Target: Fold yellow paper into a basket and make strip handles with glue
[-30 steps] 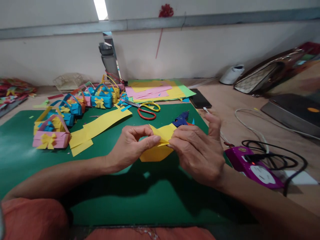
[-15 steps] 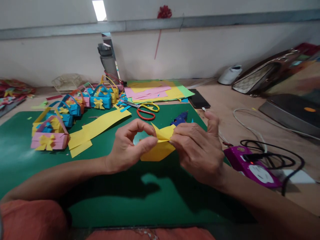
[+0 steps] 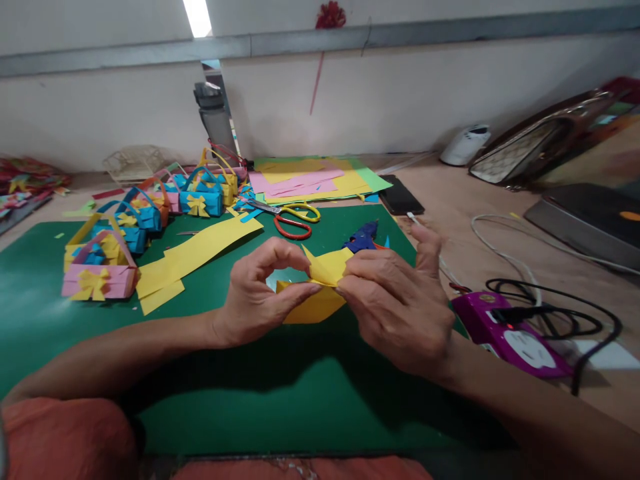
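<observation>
A partly folded piece of yellow paper (image 3: 313, 311) is held above the green mat (image 3: 240, 407), between my two hands. My left hand (image 3: 267, 290) pinches its left side, thumb below and index finger above, curved into a ring. On the right side, my right hand (image 3: 397, 303) grips the paper between thumb and fingers, one finger raised. A flap of the paper stands up between the fingertips. Behind my right hand lies a dark blue tool (image 3: 365, 237), partly hidden, possibly a glue gun. Scissors (image 3: 295, 220) with red and yellow handles rest beyond the paper.
Several small paper baskets with bows (image 3: 100, 280) stand at the left. Yellow strips (image 3: 200, 250) lie beside them. Coloured sheets (image 3: 305, 180), a black phone (image 3: 400, 195) and a bottle (image 3: 216, 120) are at the back. A purple power strip (image 3: 510, 333) with cables lies right.
My left thumb has shifted slightly right along the paper's edge, and the upper flap is pressed a little lower. Both hands keep their hold. The view has moved slightly.
</observation>
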A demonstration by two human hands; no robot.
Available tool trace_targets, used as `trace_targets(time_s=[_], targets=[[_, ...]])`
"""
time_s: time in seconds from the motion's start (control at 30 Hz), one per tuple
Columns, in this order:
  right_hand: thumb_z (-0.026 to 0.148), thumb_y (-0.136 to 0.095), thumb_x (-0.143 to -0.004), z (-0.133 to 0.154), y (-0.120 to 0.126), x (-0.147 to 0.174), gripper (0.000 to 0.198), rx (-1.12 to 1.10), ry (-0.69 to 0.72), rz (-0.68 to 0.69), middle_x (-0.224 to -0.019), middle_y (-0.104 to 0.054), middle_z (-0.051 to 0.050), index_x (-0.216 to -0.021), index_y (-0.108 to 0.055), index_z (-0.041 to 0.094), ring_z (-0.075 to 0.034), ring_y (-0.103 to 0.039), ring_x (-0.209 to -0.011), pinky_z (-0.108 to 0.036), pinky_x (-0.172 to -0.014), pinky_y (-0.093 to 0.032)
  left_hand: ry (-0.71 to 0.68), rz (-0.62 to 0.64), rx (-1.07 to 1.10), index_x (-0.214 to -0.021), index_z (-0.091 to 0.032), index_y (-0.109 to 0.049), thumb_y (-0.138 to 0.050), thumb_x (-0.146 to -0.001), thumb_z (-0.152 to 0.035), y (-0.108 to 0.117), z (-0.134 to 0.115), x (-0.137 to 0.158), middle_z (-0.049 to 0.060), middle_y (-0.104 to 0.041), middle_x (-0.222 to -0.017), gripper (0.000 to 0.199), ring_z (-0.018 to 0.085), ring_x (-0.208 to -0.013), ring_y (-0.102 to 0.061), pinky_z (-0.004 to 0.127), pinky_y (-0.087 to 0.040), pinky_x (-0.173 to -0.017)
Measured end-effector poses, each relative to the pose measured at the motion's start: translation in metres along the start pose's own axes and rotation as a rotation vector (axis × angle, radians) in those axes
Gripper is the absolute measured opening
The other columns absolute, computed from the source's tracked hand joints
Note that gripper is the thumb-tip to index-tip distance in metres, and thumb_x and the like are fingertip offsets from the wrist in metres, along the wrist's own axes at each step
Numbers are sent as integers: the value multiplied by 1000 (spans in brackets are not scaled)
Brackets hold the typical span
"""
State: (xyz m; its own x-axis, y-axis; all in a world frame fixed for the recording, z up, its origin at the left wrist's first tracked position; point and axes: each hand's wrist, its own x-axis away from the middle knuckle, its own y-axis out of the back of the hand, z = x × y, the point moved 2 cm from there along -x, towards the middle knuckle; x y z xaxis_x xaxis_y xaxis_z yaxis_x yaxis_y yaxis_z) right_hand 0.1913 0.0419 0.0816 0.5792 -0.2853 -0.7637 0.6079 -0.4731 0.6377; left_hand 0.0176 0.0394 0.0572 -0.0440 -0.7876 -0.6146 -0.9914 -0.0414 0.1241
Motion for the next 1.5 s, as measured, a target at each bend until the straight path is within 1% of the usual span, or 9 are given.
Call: trace_targets(time_s=[0.1, 0.2, 0.3, 0.4, 0.57, 0.67, 0.83, 1.13, 1.5], targets=[[7, -56, -77, 1, 0, 0, 15, 9, 4, -15, -80, -68, -1, -83, -55, 21, -16, -63, -84, -43, -86, -44, 4, -30, -15, -84, -17, -58, -75, -68, -19, 0, -2, 0, 1, -63, -78, 24, 12, -74, -61, 24, -51, -73], [11, -60, -78, 3, 1, -1, 12, 11, -6, -10, -80, -68, -2, -83, -54, 20, -17, -63, -85, -39, -81, -47, -23, -37, -11, -87, -18, -59, -75, -68, -15, 0, -2, 1, 0, -63, -80, 25, 11, -74, -61, 21, -50, -73], [13, -61, -78, 6, 1, -2, 9, 19, 1, -22, -78, -68, -3, -82, -55, 19, -17, -63, -84, -44, -86, -44, -79, -18, -19, -88, -18, -59, -75, -68, -12, -1, 0, 2, -1, -62, -81, 26, 11, -75, -61, 21, -49, -74], [7, -58, -78, 7, 0, -3, 12, 37, 9, -60, -75, -68, -1, -80, -54, 18, -16, -63, -80, -53, -96, -35, -168, -17, -74, -89, -19, -59, -74, -69, -13, -1, -1, 2, 0, -63, -80, 25, 12, -76, -60, 25, -48, -73], [3, -54, -77, 6, 0, -4, 15, 68, 24, -69, -73, -67, 0, -77, -52, 19, -15, -63, -76, -55, -99, -29, -323, 37, -336, -95, -19, -61, -68, -77, -17, 0, -8, -4, 1, -61, -73, 19, 13, -70, -55, 29, -44, -70], [5, -53, -78, 6, 0, -3, 14, 101, 62, -70, -73, -66, 0, -79, -53, 18, -14, -63, -76, -54, -100, -28, -448, 61, -568, -97, -20, -64, -68, -78, -22, 3, -12, -7, 3, -58, -79, 19, 14, -72, -50, 31, -42, -70], [6, -50, -82, 6, 0, -1, 14, 131, 88, -11, -73, -66, 0, -83, -56, 19, -14, -63, -77, -54, -101, -26, -570, 21, -755, -84, -25, -68, -69, -76, -23, 5, -18, -7, 5, -54, -92, 8, 18, -85, -45, 34, -41, -74], [5, -50, -81, 6, -3, -2, 14, 111, 73, -54, -70, -65, 1, -81, -56, 19, -14, -63, -76, -53, -101, -27, -573, 72, -691, -80, -20, -65, -68, -76, -18, 4, -18, -8, 7, -56, -96, 6, 20, -91, -46, 36, -43, -78], [5, -55, -79, 8, -3, -4, 14, 63, 36, -21, -70, -64, 1, -83, -57, 18, -15, -62, -78, -54, -100, -28, -487, 140, -564, -75, -17, -61, -66, -77, -14, 3, -20, -11, 6, -59, -90, 7, 16, -81, -51, 35, -42, -75]])
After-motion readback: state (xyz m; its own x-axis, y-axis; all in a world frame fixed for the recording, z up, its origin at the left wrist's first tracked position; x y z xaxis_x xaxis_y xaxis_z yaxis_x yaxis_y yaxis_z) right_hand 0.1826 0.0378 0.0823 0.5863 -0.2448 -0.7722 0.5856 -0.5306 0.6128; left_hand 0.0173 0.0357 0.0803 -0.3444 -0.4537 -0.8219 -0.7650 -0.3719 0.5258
